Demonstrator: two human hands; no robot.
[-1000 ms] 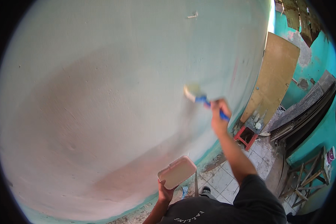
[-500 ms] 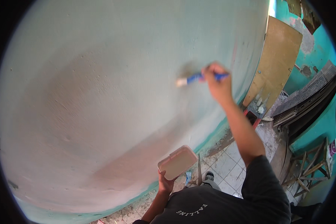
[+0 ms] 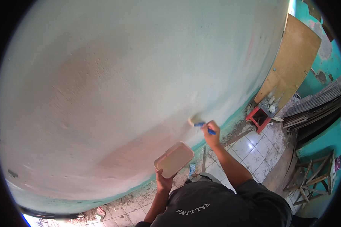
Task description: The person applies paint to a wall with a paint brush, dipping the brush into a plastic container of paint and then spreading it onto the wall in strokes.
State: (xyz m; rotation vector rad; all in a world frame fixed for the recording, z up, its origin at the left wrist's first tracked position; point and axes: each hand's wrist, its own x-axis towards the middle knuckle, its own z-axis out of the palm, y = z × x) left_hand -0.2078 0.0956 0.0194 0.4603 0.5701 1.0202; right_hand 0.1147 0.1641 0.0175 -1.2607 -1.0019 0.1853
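Note:
My right hand (image 3: 211,133) grips the blue handle of a paintbrush (image 3: 201,124). Its pale bristles are at the surface of a large wall (image 3: 132,83) coated in uneven whitish, pinkish and pale green paint; whether they touch it I cannot tell. Lower and to the left, my left hand (image 3: 164,181) holds up a shallow rectangular plastic tub (image 3: 174,159) by its near edge. Pale, greyish-beige paint lies inside the tub. The brush is above and to the right of it, apart from it.
A red stool (image 3: 258,119) with rubble on top stands by the wall's right end, near a leaning wooden board (image 3: 291,56). Stacked corrugated sheets (image 3: 314,102) lie at right, above a wooden trestle (image 3: 310,178). Dusty white tiles (image 3: 250,151) cover the floor.
My right hand has brought the brush down along the wall, from higher up to closer to the tub. The tub has shifted slightly left and up in view; the view itself has moved a little.

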